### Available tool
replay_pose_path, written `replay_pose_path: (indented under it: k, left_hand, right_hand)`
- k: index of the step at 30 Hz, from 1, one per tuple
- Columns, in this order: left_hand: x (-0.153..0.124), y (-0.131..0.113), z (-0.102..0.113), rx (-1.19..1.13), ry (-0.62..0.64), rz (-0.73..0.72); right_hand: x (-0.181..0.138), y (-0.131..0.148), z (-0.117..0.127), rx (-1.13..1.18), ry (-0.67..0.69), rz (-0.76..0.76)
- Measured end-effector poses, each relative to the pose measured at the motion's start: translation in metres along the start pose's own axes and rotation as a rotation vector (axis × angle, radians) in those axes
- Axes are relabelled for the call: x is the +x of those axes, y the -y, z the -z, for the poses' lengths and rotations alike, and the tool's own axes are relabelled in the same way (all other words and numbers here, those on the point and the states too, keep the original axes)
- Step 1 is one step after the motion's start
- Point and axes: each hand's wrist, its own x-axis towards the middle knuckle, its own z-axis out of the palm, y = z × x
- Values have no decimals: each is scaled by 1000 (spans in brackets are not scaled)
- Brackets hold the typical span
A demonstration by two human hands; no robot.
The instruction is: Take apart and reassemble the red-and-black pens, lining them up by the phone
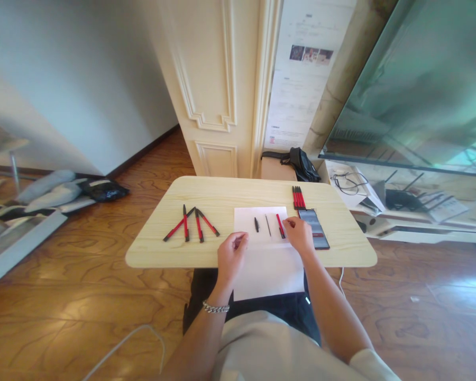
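One pen lies apart on the paper [267,275] mid-table [162,254]: black tip [256,224], refill [268,225], red barrel [280,226]; right hand [299,233] half open, fingertips touching the barrel; left hand [232,251] loosely curled near the front edge, contents can't tell; four loose pens [190,225] left, four lined-up pens [299,197] at the far edge by the phone [314,228]; looks roughly halfway.

Your left hand [232,255], lower centre of the frame, curls its fingers inward, so whether they pinch anything is hidden. Your right hand [300,234] covers the near end of the red barrel [280,223], and its grip there can't be made out. The black bit [256,224] and the thin rod [268,225] beside it are too small to identify. The poster [301,79] print at upper centre is unreadable. The screen [420,79] at upper right runs past the frame's edge.
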Motion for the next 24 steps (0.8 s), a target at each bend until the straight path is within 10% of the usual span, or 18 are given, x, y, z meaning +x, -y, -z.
replay_pose_path:
  k: [8, 24]
  left_hand:
    - [5, 15, 15, 120, -82, -51]
    - [5, 12, 15, 105, -48, -38]
  right_hand:
    - [-23, -12, 4, 13, -7, 12]
    - [33, 12, -12, -298, 222, -34]
